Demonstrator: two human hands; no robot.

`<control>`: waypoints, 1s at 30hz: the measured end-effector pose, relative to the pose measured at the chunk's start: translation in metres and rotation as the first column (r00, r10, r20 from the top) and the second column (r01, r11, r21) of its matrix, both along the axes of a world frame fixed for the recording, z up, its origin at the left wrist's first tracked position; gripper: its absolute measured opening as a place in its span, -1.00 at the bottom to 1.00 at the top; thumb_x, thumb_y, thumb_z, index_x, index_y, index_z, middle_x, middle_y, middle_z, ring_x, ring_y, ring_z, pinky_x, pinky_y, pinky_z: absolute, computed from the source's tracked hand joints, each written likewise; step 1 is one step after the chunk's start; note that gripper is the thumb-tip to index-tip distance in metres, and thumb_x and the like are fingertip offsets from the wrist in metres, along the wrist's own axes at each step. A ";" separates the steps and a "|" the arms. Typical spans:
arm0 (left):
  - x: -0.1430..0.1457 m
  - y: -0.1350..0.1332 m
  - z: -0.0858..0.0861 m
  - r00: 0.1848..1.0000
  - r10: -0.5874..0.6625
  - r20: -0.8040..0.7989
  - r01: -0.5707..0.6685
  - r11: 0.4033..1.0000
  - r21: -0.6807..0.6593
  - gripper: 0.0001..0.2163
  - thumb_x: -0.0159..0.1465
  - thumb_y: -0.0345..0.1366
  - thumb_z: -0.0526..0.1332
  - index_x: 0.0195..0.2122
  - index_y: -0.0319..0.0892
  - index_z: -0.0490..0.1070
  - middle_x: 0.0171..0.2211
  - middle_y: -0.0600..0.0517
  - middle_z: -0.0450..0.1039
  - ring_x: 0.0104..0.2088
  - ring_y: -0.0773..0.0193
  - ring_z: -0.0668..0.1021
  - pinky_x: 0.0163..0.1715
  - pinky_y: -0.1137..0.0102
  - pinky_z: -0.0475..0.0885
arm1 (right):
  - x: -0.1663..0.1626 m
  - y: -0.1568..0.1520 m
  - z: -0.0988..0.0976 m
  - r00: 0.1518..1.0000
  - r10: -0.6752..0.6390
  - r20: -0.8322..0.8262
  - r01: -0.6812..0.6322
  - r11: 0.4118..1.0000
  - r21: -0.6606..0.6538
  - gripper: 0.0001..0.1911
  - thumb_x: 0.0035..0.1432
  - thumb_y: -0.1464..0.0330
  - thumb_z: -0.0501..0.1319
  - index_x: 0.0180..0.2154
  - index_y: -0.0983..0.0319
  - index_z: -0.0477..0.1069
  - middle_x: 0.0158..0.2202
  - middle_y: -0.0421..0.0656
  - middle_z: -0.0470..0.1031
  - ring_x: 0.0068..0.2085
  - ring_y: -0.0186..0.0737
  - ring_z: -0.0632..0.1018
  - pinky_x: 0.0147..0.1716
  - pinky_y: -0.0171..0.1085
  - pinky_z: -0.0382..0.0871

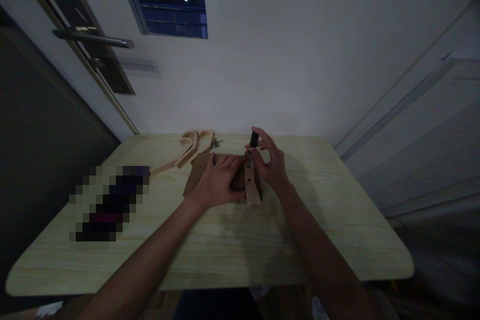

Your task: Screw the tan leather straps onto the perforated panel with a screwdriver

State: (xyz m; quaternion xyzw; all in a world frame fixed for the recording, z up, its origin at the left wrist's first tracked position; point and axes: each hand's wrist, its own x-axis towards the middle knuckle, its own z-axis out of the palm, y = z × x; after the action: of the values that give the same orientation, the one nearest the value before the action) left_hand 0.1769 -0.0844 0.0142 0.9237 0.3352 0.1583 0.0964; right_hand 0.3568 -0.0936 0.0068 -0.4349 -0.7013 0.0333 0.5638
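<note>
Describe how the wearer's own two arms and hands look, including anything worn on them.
The bare, ungloved left hand and bare, ungloved right hand join uncovered forearms that taper toward the wrists. No sleeve, watch or bracelet shows on either lower arm. The dim light hides finer markings.

Dark item [112, 202]: pixelated, unidentifiable. Brown piece [195, 175] partly hidden under left hand [219, 182]. Small bits [216, 143] uncountable. Window [172, 5] cut off above.

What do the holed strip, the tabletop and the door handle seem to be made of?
Holed strip: probably bare wood, matte and pale tan. Tabletop: wood or printed laminate, smooth; streaky grain shows. Door handle: likely metal, smooth, judging by its grey sheen.
</note>
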 end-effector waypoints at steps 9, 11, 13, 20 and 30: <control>0.001 -0.002 0.004 1.000 0.013 0.001 -0.013 1.000 -0.014 -0.33 0.06 0.01 0.33 0.16 -0.12 0.24 0.18 -0.17 0.35 0.17 -0.17 0.36 0.22 -0.22 0.00 | 0.000 0.004 -0.005 0.998 -0.030 -0.058 0.031 0.999 0.022 -0.54 0.26 0.27 0.18 0.18 0.04 0.22 0.07 -0.12 0.51 -0.24 -0.28 0.58 -0.23 -0.20 0.52; 0.000 -0.002 0.003 1.000 0.012 0.001 -0.012 1.000 -0.014 -0.33 0.06 0.02 0.33 0.17 -0.11 0.23 0.19 -0.16 0.34 0.18 -0.17 0.35 0.23 -0.22 -0.02 | 0.001 0.005 -0.005 0.997 -0.041 -0.059 0.042 0.999 0.013 -0.53 0.24 0.26 0.21 0.17 0.04 0.23 -0.01 -0.14 0.55 -0.25 -0.27 0.58 -0.29 -0.23 0.50; 0.000 -0.001 0.002 1.000 0.007 0.003 -0.007 1.000 -0.013 -0.32 0.07 0.02 0.32 0.17 -0.12 0.22 0.19 -0.16 0.34 0.19 -0.16 0.34 0.23 -0.22 -0.03 | 0.001 0.006 -0.004 0.996 -0.057 -0.064 0.058 0.998 0.006 -0.51 0.22 0.26 0.24 0.16 0.04 0.24 -0.13 -0.17 0.59 -0.26 -0.25 0.58 -0.33 -0.24 0.47; 0.000 0.000 0.000 1.000 -0.002 0.011 0.002 1.000 -0.005 -0.31 0.06 0.01 0.33 0.18 -0.13 0.21 0.19 -0.17 0.34 0.18 -0.16 0.35 0.23 -0.23 -0.05 | -0.001 0.004 -0.002 0.994 -0.071 -0.079 0.070 0.997 -0.013 -0.51 0.21 0.23 0.25 0.16 0.05 0.25 -0.28 -0.21 0.59 -0.29 -0.23 0.58 -0.37 -0.23 0.44; 0.000 0.000 0.001 1.000 -0.005 0.015 0.005 1.000 -0.002 -0.31 0.07 0.03 0.32 0.17 -0.15 0.22 0.19 -0.17 0.34 0.18 -0.16 0.36 0.22 -0.22 0.00 | 0.004 0.002 -0.002 0.999 0.016 -0.041 -0.016 1.000 -0.017 -0.54 0.33 0.27 0.07 0.23 0.11 0.16 -0.16 -0.13 0.63 -0.22 -0.22 0.63 -0.30 -0.18 0.47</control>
State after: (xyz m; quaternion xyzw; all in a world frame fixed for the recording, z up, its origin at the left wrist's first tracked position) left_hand 0.1771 -0.0844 0.0148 0.9233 0.3322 0.1646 0.1003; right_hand 0.3611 -0.0920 0.0047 -0.4332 -0.6929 0.0525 0.5740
